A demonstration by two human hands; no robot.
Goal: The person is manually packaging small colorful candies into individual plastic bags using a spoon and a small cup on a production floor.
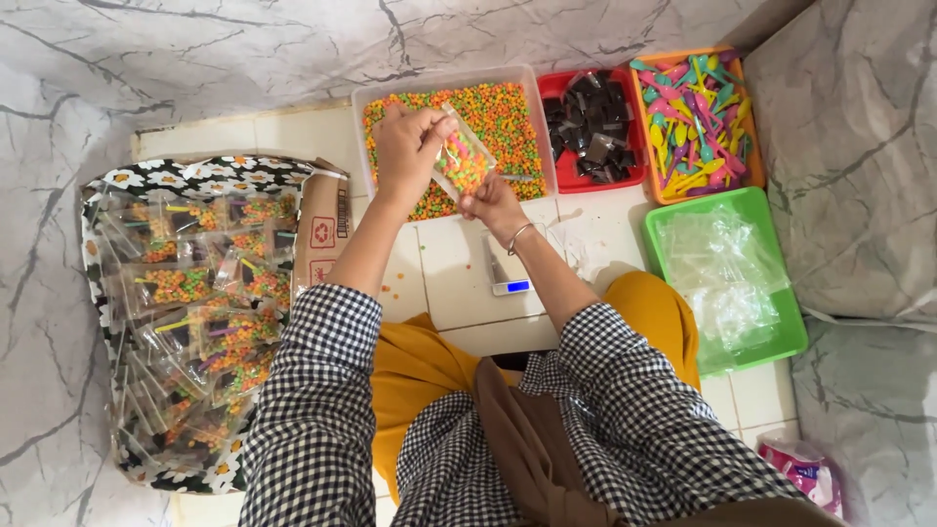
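Both the left hand (408,146) and right hand (491,198) pinch a small clear plastic pouch (463,159) part-filled with orange-green beads above the white bead tray (452,81), likely needing sealing or weighing next.

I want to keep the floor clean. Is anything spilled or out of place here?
Yes. A few small orange and green beads lie loose on the white floor tiles, below the clear tray of beads and beside the cardboard box.
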